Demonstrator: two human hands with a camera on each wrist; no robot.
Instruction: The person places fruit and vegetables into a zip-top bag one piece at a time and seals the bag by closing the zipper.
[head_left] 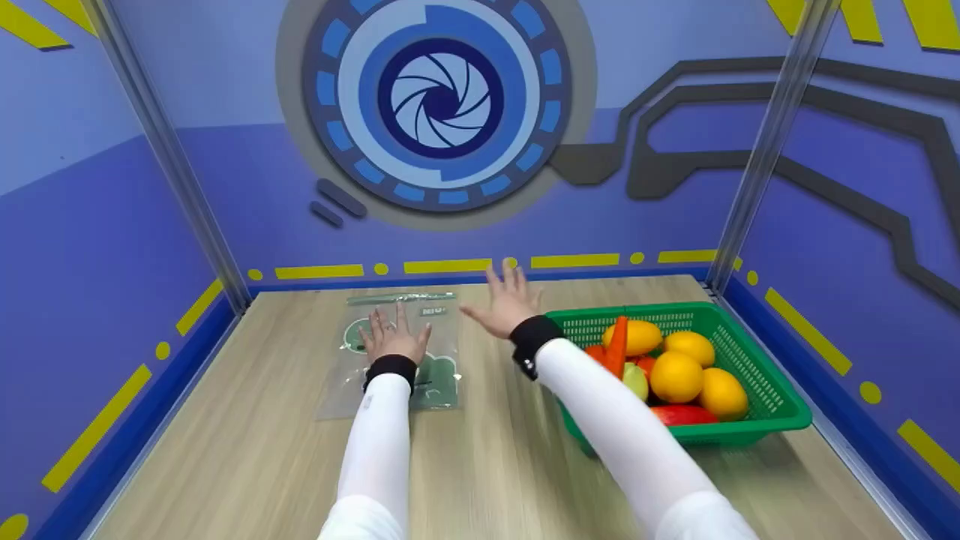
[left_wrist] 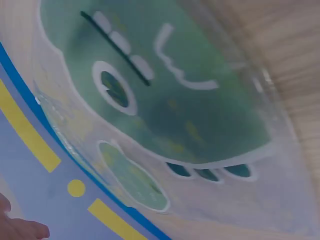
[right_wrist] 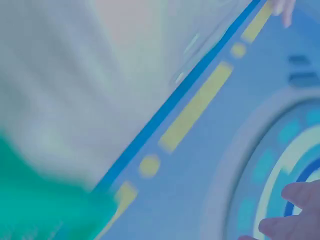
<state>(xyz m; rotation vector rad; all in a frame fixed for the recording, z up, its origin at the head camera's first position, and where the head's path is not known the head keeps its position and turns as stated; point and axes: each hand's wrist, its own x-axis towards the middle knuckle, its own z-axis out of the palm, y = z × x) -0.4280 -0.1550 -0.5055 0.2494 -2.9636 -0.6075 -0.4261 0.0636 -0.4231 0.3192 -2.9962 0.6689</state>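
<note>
A clear zip bag [head_left: 337, 386] with a green cartoon print lies flat on the table, its green zip strip toward the back wall. Over the bag is my left hand [head_left: 394, 341], fingers spread and straight, holding nothing. In the left wrist view the bag's printed film [left_wrist: 210, 125] fills most of the picture. My right hand [head_left: 510, 304] is raised to the right of the bag, fingers spread, with nothing in it. Only a few right-hand fingers [right_wrist: 300, 215] show in the right wrist view, in front of the patterned wall.
A green plastic basket [head_left: 772, 427] stands on the right of the table [head_left: 247, 450]. In it lie several orange-yellow fruits [head_left: 676, 376], a carrot [head_left: 616, 349], a pale green piece [head_left: 634, 381] and a red piece [head_left: 684, 415]. Blue panel walls [head_left: 225, 172] enclose the back and sides.
</note>
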